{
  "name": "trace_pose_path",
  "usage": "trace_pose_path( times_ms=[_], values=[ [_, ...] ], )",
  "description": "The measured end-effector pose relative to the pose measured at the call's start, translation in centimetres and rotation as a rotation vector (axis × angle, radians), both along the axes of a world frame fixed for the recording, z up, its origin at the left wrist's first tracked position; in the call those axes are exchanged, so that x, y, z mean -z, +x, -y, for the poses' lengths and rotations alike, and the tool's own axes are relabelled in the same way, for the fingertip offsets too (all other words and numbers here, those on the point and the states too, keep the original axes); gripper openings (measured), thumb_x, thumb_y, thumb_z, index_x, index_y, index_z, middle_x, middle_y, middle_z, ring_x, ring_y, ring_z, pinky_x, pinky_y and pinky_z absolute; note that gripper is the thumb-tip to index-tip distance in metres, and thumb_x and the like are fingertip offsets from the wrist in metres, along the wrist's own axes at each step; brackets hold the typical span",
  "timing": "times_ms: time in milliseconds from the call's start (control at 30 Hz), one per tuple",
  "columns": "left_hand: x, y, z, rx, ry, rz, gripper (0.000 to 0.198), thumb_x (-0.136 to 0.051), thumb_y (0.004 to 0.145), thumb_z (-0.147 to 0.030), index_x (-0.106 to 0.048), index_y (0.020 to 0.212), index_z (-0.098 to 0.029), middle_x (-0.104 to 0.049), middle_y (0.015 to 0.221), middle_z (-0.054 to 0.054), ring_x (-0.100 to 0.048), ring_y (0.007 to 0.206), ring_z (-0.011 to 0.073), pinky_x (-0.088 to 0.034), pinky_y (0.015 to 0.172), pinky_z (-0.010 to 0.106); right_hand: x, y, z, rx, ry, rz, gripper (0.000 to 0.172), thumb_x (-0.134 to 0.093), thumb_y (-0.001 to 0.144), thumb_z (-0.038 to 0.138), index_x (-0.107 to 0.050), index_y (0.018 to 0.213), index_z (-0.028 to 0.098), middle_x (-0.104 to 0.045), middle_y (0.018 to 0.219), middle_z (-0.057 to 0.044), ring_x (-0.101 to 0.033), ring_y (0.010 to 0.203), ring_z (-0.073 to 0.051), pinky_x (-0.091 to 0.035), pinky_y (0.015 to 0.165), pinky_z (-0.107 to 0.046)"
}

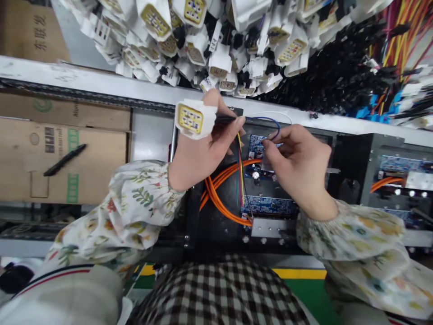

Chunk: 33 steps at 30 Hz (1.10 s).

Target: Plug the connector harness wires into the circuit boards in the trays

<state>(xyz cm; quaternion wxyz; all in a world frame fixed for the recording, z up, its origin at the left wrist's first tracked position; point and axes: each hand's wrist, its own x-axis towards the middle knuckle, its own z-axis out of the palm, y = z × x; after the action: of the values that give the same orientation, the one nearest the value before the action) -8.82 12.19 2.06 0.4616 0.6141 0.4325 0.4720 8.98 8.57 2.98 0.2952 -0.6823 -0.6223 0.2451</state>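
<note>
My left hand (209,144) pinches the black-sleeved lead of a wiring harness, just behind its white connector (194,118) with a yellow face. From the sleeve hang thin coloured wires (241,167), red, yellow and green among them. A blue wire (270,119) arcs across to my right hand (294,158), whose thumb and forefinger are closed on its end. Below both hands lies a black metal housing (219,230) with blue circuit boards (270,205) and thick orange cables (216,198). My right fingers hide part of the upper board.
Many white connectors (219,63) are heaped on the shelf beyond my hands, beside black cables (324,85) and orange wires (409,27). Cardboard boxes (98,158) lie to the left, a black pen (65,160) on one. A second housing (368,158) stands at right.
</note>
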Motion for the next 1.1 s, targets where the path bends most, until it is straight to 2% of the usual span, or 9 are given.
trace_pose_path(
  times_ms=[200,333,433,500,600,667,800,933,1100],
  values=[
    [0.3,-0.2,0.1,0.018,0.006,-0.029,0.017,-0.058,0.088,-0.034,-0.046,0.083,-0.022,-0.066,0.076,0.0,-0.066,0.06,0.0125,-0.05,0.042,0.019,1.1,-0.3,-0.5,-0.031,0.057,0.119,0.002,-0.06,0.075,0.019,-0.057,0.074,0.019,-0.059,0.064,0.002,-0.049,0.049,-0.009,-0.039,0.052,-0.025],
    [0.4,-0.4,-0.2,-0.007,0.02,-0.107,0.016,-0.058,0.088,-0.032,-0.048,0.081,-0.021,-0.067,0.075,0.001,-0.067,0.065,0.0136,-0.049,0.045,0.019,0.8,-0.4,-0.7,-0.066,0.018,0.224,0.003,-0.061,0.074,0.018,-0.058,0.074,0.02,-0.053,0.054,0.004,-0.046,0.045,-0.01,-0.036,0.05,-0.025],
    [0.4,-0.4,-0.3,-0.021,0.009,-0.128,0.018,-0.059,0.087,-0.031,-0.049,0.078,-0.02,-0.067,0.074,0.001,-0.066,0.061,0.0127,-0.047,0.042,0.019,-0.1,-0.3,-0.5,-0.056,0.022,0.261,0.008,-0.065,0.075,0.022,-0.058,0.078,0.02,-0.056,0.061,0.004,-0.047,0.047,-0.009,-0.037,0.052,-0.026],
    [0.5,-0.5,-0.4,-0.013,-0.003,-0.124,0.018,-0.059,0.087,-0.032,-0.049,0.079,-0.02,-0.067,0.074,0.001,-0.064,0.057,0.0119,-0.047,0.042,0.019,-1.2,-0.3,0.1,-0.065,-0.015,0.207,0.013,-0.067,0.074,0.027,-0.057,0.079,0.02,-0.058,0.068,0.002,-0.047,0.047,-0.008,-0.038,0.051,-0.025],
    [0.7,-0.4,-0.4,0.015,-0.029,-0.077,0.019,-0.057,0.088,-0.037,-0.048,0.085,-0.02,-0.067,0.077,0.001,-0.063,0.054,0.011,-0.046,0.04,0.019,-2.4,-0.3,1.2,-0.262,-0.276,-0.037,0.01,-0.063,0.077,0.024,-0.054,0.073,0.02,-0.057,0.063,0.003,-0.049,0.047,-0.008,-0.04,0.046,-0.023],
    [0.8,-0.3,-0.4,0.024,-0.051,-0.042,0.02,-0.056,0.089,-0.039,-0.048,0.089,-0.021,-0.066,0.078,0.001,-0.063,0.054,0.0109,-0.046,0.039,0.019,-2.3,-0.3,1.5,-0.246,-0.334,-0.169,0.009,-0.059,0.079,0.022,-0.053,0.073,0.021,-0.057,0.059,0.003,-0.054,0.048,-0.01,-0.042,0.046,-0.023],
    [0.5,-0.1,-0.2,0.034,-0.068,-0.033,0.02,-0.057,0.088,-0.039,-0.046,0.087,-0.022,-0.065,0.073,0.0,-0.064,0.056,0.0111,-0.048,0.04,0.017,-0.4,-0.4,0.8,0.011,-0.035,-0.059,0.007,-0.061,0.078,0.024,-0.055,0.079,0.021,-0.062,0.068,0.002,-0.058,0.053,-0.011,-0.044,0.049,-0.025],
    [0.1,-0.1,-0.2,0.036,-0.085,-0.028,0.022,-0.059,0.087,-0.039,-0.046,0.083,-0.022,-0.065,0.072,-0.001,-0.065,0.06,0.0121,-0.047,0.039,0.017,0.8,-0.5,0.1,-0.018,0.056,0.128,0.002,-0.06,0.078,0.021,-0.058,0.077,0.02,-0.063,0.067,0.002,-0.057,0.053,-0.011,-0.043,0.052,-0.025],
    [-0.2,-0.1,-0.4,0.047,-0.134,-0.003,0.024,-0.062,0.085,-0.036,-0.044,0.078,-0.022,-0.065,0.072,-0.002,-0.063,0.053,0.0106,-0.048,0.041,0.018,0.7,-0.6,-0.1,-0.051,0.042,0.204,0.003,-0.059,0.077,0.02,-0.058,0.075,0.02,-0.058,0.059,0.003,-0.053,0.05,-0.01,-0.04,0.052,-0.025]
  ],
)
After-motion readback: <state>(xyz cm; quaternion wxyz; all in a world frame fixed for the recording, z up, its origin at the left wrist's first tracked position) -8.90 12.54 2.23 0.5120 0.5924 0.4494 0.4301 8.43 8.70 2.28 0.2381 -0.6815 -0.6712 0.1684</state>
